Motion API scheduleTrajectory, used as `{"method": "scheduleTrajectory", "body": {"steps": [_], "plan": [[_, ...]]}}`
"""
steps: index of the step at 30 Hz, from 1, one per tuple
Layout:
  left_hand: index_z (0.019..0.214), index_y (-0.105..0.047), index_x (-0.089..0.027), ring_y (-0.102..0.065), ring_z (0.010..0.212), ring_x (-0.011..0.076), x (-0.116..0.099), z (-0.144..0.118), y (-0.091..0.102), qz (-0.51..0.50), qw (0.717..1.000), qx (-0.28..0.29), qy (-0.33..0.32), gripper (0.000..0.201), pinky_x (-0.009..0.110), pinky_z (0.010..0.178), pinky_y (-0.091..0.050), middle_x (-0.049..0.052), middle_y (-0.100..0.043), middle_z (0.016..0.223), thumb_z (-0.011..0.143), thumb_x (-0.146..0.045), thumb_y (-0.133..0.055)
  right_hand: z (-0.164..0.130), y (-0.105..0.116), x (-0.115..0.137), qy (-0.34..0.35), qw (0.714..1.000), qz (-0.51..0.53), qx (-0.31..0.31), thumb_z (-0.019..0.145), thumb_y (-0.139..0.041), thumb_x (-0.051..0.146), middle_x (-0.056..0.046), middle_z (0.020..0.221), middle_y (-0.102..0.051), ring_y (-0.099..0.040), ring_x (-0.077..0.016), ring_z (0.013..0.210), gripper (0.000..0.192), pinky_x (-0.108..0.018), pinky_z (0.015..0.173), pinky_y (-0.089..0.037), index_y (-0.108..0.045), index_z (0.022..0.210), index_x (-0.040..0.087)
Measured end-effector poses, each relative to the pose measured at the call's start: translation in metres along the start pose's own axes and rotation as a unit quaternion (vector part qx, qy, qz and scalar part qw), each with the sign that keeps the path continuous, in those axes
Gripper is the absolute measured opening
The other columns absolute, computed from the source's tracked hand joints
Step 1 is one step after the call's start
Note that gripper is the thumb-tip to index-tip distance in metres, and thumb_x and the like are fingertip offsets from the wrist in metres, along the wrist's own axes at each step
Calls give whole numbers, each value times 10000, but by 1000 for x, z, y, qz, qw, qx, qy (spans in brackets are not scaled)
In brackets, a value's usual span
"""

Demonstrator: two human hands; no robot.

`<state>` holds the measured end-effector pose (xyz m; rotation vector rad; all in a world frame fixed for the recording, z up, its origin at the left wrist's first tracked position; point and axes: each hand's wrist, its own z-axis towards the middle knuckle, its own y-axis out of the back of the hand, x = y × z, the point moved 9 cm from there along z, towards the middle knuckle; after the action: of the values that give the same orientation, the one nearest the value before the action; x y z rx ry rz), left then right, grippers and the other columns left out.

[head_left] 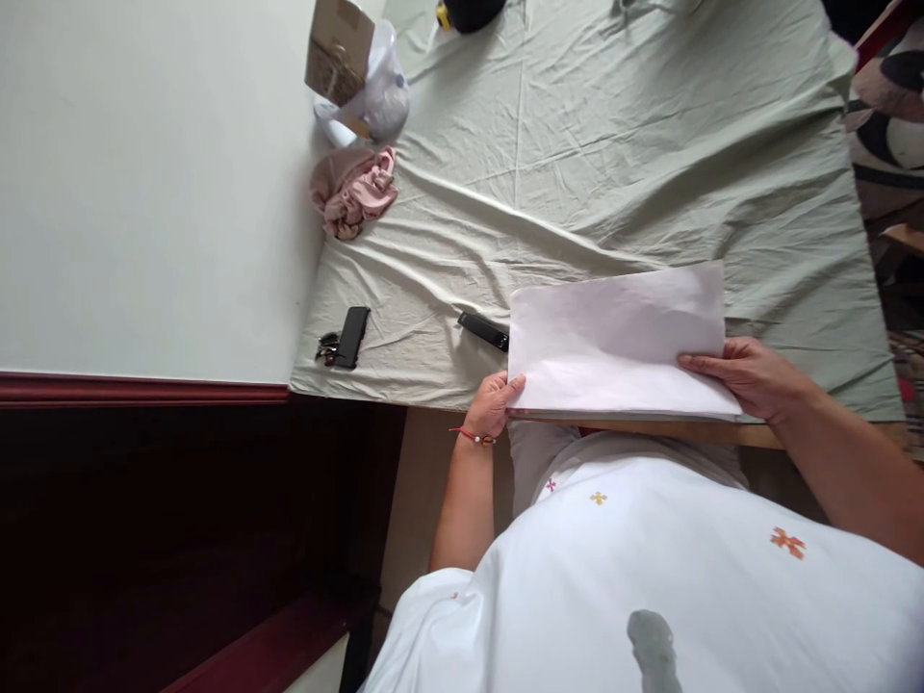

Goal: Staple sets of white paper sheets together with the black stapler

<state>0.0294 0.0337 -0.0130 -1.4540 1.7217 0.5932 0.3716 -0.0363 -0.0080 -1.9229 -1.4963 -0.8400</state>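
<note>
Nearest item: one white garment with small orange and yellow cross motifs, worn by the person, filling the near edge of the view.

Item held: one flat stack of pale white paper sheets, rectangular, smooth with faint creases, top sheet blank. It lies at the near edge of the bed, resting on the wrinkled pale green bedsheet and partly overhanging the edge toward the person.

Left hand: one, wearing a thin red cord bracelet at the wrist. Forearm rises from the near side; fingers curl onto the stack's left near corner, pinching it between thumb and fingertips.

Right hand: one, forearm entering from the right. Fingers lie flat across the top sheet at the right near corner, with the thumb hidden beneath; the stack is gripped at that edge.

Other items on the bedsheet: one slim black remote-like bar, just left of the stack; one black rectangular phone, further left; one crumpled pink cloth, far left; one brown cardboard piece with a white plastic bag, beyond it.
</note>
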Motion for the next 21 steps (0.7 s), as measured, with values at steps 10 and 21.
{"method": "scheduleTrajectory", "body": {"steps": [10, 21], "plan": [[977, -583, -157, -482, 368, 54, -12, 5, 39, 31, 985, -167, -17, 409, 170, 390, -170, -113, -501, 529, 698, -312, -839, 3, -11, 0, -3, 998, 57, -17, 483, -957, 356, -63, 710, -773, -674, -196, 620, 298, -272, 521, -569, -760, 647, 204], [961, -531, -172, -464, 351, 45, -17, 6, 53, 64, 971, -227, -45, 343, 164, 391, -214, -99, -578, 587, 768, -283, -791, 11, -31, -3, 9, 998, 56, -9, 564, -913, 337, -26, 731, -783, -709, -204, 680, 232, -288, 617, -593, -765, 708, 229]]}}
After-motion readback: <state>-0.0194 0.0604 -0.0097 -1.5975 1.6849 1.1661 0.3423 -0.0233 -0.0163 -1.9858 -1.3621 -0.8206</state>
